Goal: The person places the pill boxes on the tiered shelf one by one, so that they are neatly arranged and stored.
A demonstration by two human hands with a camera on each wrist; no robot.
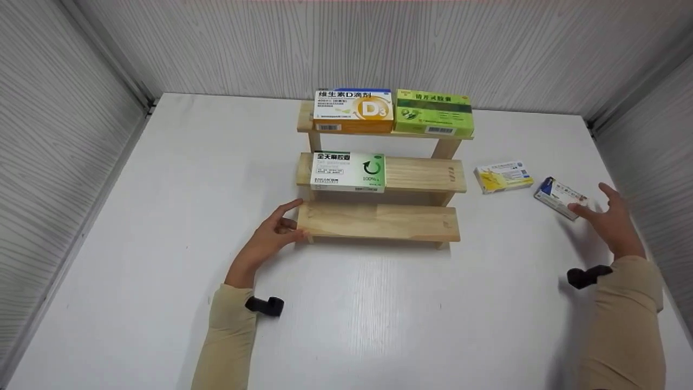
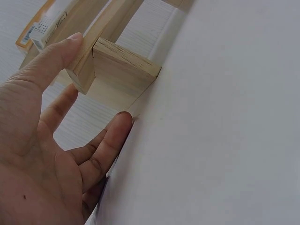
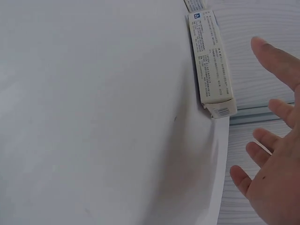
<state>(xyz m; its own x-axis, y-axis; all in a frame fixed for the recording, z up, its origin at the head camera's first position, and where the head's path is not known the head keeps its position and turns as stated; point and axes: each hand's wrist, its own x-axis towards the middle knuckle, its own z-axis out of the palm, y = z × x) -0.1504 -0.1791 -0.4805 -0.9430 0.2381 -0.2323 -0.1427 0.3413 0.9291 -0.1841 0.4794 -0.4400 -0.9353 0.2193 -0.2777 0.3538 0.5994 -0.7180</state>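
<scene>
A three-step wooden display rack (image 1: pixel 379 221) stands on the white table. My left hand (image 1: pixel 269 238) grips the left end of its lowest step; in the left wrist view the thumb (image 2: pixel 61 56) lies on the board's edge. On the right, my right hand (image 1: pixel 614 221) hovers by a blue-and-white medicine box (image 1: pixel 563 197) with its fingers spread. The right wrist view shows a gap between this hand (image 3: pixel 276 145) and the white box (image 3: pixel 211 61). A yellow-and-white medicine box (image 1: pixel 503 177) lies just left of it.
The top step bears an orange-and-white vitamin D box (image 1: pixel 353 111) and a green box (image 1: pixel 434 113). A white-and-green box (image 1: pixel 347 172) sits at the left of the middle step. Grey wood-grain panels (image 1: pixel 379 49) border the table at the back and sides.
</scene>
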